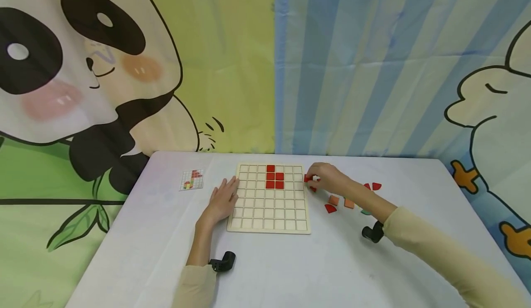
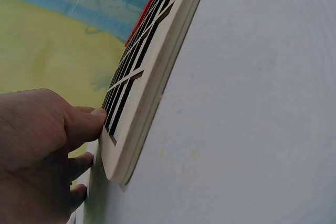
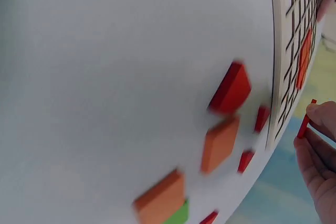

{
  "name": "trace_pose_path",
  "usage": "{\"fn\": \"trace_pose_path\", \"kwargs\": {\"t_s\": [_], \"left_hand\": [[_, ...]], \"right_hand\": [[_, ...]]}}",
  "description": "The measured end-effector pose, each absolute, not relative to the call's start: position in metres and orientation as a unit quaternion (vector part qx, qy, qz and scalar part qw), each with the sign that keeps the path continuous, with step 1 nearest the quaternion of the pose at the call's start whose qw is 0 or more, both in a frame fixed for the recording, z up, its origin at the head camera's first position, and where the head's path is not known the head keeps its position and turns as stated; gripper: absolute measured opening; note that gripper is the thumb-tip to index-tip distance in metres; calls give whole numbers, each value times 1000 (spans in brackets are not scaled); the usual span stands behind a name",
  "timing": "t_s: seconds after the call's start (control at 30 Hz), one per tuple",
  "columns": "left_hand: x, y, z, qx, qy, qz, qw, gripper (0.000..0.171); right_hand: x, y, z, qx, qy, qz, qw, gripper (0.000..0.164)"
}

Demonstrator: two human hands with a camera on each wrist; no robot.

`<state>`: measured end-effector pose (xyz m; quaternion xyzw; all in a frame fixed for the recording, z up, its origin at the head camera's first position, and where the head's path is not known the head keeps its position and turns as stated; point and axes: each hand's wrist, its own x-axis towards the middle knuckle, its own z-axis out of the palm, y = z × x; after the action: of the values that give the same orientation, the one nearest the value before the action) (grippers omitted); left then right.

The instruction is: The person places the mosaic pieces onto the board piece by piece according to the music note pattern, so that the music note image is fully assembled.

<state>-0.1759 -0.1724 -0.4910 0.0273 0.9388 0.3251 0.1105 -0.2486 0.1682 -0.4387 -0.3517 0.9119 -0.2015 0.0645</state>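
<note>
A pale wooden grid board [image 1: 252, 203] lies on the table with several red square tiles [image 1: 270, 176] set in its upper middle cells. My left hand [image 1: 224, 199] rests along the board's left edge, fingers extended; in the left wrist view the thumb [image 2: 86, 124] touches the rim. Just off the upper right edge, my right hand [image 1: 329, 178] pinches a thin red tile [image 3: 304, 125] between thumb and fingertips, seen nearly edge-on in the right wrist view. Other small red pieces [image 3: 261, 118] lie on the table by the board's right side.
Right of the board lie orange square tiles [image 1: 333, 200], red curved-edge pieces [image 1: 330, 208] and a green piece [image 1: 365, 212], partly under the right forearm. A small card with a printed coloured grid pattern [image 1: 191, 180] lies left of the board. Printed curtains hang behind the white table [image 1: 290, 271].
</note>
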Motion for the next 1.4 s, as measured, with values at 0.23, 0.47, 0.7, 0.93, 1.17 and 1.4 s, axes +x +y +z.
{"fn": "trace_pose_path", "kwargs": {"t_s": [0.23,0.47,0.7,0.93,1.17,1.4], "left_hand": [[-177,-168,-493,29,938,328,110,53],[-178,-165,-490,35,937,328,113,54],[-179,-166,-488,33,939,324,111,54],[-179,-167,-488,29,941,318,116,54],[-177,-171,-488,31,940,320,115,54],[-175,-173,-489,31,938,328,113,54]], "right_hand": [[-247,135,-451,-444,873,-203,11,8],[-250,128,-463,-441,878,-186,14,6],[-250,128,-464,-450,875,-180,1,5],[-248,124,-464,-458,873,-166,-2,7],[-243,122,-462,-424,892,-154,32,14],[-241,145,-442,-367,920,-134,40,30]]}}
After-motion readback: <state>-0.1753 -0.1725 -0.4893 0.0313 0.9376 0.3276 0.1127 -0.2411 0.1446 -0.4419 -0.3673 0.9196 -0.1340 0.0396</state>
